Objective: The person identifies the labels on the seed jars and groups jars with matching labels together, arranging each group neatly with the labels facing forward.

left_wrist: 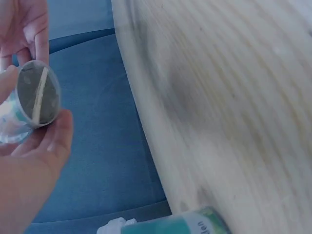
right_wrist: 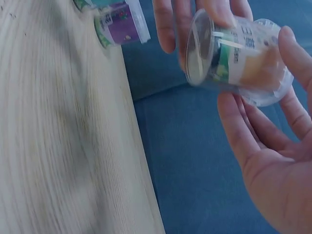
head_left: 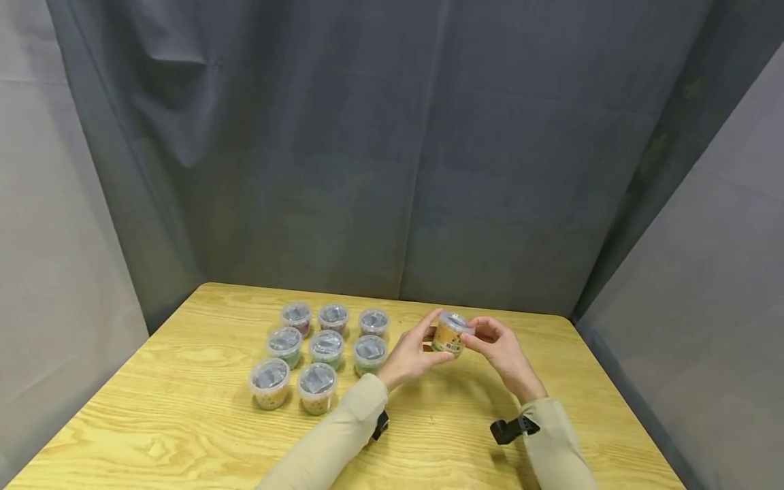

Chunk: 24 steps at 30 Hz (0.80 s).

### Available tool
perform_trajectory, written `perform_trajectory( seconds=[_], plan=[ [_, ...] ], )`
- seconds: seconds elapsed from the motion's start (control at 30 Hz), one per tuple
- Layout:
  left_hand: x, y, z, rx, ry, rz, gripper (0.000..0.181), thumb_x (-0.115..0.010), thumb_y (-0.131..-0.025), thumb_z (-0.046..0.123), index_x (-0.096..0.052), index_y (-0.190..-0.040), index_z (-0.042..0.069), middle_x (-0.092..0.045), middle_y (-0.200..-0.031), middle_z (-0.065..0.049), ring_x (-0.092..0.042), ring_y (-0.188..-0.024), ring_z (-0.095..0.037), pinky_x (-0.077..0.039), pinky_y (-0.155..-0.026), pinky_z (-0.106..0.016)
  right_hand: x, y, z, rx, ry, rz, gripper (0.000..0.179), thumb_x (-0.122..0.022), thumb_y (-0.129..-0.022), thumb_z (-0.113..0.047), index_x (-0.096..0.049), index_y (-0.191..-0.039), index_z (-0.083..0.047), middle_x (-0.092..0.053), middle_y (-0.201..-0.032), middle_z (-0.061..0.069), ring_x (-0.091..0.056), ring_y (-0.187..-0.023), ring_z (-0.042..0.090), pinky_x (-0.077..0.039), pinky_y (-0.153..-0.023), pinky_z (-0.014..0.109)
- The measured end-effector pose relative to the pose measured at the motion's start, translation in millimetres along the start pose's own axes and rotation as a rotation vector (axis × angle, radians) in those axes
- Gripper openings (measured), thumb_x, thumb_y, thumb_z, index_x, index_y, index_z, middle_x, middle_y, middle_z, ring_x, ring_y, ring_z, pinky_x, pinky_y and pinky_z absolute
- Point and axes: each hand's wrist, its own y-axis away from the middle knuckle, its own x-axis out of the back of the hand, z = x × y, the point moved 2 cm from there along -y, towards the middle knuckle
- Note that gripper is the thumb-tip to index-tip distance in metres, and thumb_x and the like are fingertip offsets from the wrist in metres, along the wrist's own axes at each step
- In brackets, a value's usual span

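Above the right half of the table, both hands hold a small clear plastic cup (head_left: 450, 333) with an orange and green label and a lid. The left hand (head_left: 412, 354) grips its side between thumb and fingers. On the other side, the right hand (head_left: 503, 352) pinches the cup near the lid rim. The right wrist view shows the cup (right_wrist: 243, 61) lying sideways across the picture, right hand (right_wrist: 278, 156) at the lid end. A pale strip crosses the round grey end of the cup (left_wrist: 39, 95) in the left wrist view.
Several similar lidded cups stand in rows at the left on the wooden table (head_left: 184, 381), among them a front cup (head_left: 317, 389) near the left forearm. One cup has a purple label (right_wrist: 123, 24). A dark curtain (head_left: 367, 150) hangs behind, with pale panels at both sides.
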Motion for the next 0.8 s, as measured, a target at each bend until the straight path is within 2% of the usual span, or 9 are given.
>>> perform_trajectory(
  seconds=[0.1, 0.2, 0.3, 0.43, 0.57, 0.8],
  plan=[
    [3.0, 1.5, 2.5, 0.027, -0.044, -0.003, 0.085, -0.078, -0.086, 0.029, -0.027, -0.155, 0.027, -0.062, -0.131, -0.011, -0.063, -0.114, -0.020, -0.055, -0.091, -0.032, -5, 0.9, -3, -0.006, -0.004, 0.028, 0.043, -0.076, -0.087, -0.024, -0.056, -0.116, 0.000, -0.064, -0.114, 0.009, -0.063, -0.101, 0.014, -0.053, -0.085, 0.022],
    [8.7, 4.2, 4.0, 0.044, -0.065, -0.010, 0.085, -0.078, -0.085, 0.029, -0.028, -0.154, 0.025, -0.064, -0.126, -0.010, -0.064, -0.109, -0.019, -0.055, -0.090, -0.033, -10, 2.4, -6, -0.010, -0.001, 0.014, 0.044, -0.076, -0.088, -0.022, -0.056, -0.119, 0.002, -0.063, -0.120, 0.015, -0.063, -0.102, 0.012, -0.052, -0.086, 0.021],
    [15.9, 6.0, 4.9, 0.036, -0.051, -0.023, 0.084, -0.078, -0.085, 0.026, -0.029, -0.153, 0.024, -0.065, -0.126, -0.010, -0.063, -0.111, -0.019, -0.054, -0.092, -0.036, -15, 2.5, -8, -0.011, -0.015, -0.010, 0.044, -0.074, -0.089, -0.021, -0.055, -0.120, 0.002, -0.063, -0.122, 0.017, -0.063, -0.101, 0.010, -0.052, -0.087, 0.021],
    [24.7, 6.1, 6.9, 0.032, -0.020, -0.038, 0.085, -0.079, -0.084, 0.023, -0.030, -0.153, 0.023, -0.065, -0.125, -0.011, -0.065, -0.111, -0.019, -0.054, -0.093, -0.035, -19, -0.6, -9, 0.005, -0.059, -0.034, 0.043, -0.073, -0.090, -0.021, -0.055, -0.121, 0.003, -0.065, -0.117, 0.012, -0.065, -0.100, 0.010, -0.054, -0.087, 0.023],
    [31.1, 7.9, 10.5, 0.018, -0.059, -0.041, 0.086, -0.081, -0.081, 0.025, -0.031, -0.152, 0.023, -0.067, -0.120, -0.010, -0.067, -0.104, -0.016, -0.056, -0.088, -0.031, -25, -1.4, -10, 0.019, -0.087, -0.043, 0.042, -0.073, -0.090, -0.021, -0.055, -0.120, 0.003, -0.067, -0.113, 0.007, -0.065, -0.098, 0.010, -0.055, -0.087, 0.025],
    [45.6, 14.2, 16.2, -0.005, -0.104, -0.037, 0.082, -0.082, -0.081, 0.022, -0.035, -0.148, 0.028, -0.069, -0.108, -0.003, -0.065, -0.091, -0.010, -0.055, -0.078, -0.026, -36, -3.5, -17, 0.032, -0.075, -0.073, 0.042, -0.073, -0.090, -0.021, -0.056, -0.120, 0.002, -0.066, -0.115, 0.013, -0.066, -0.100, 0.010, -0.055, -0.089, 0.026]
  ],
)
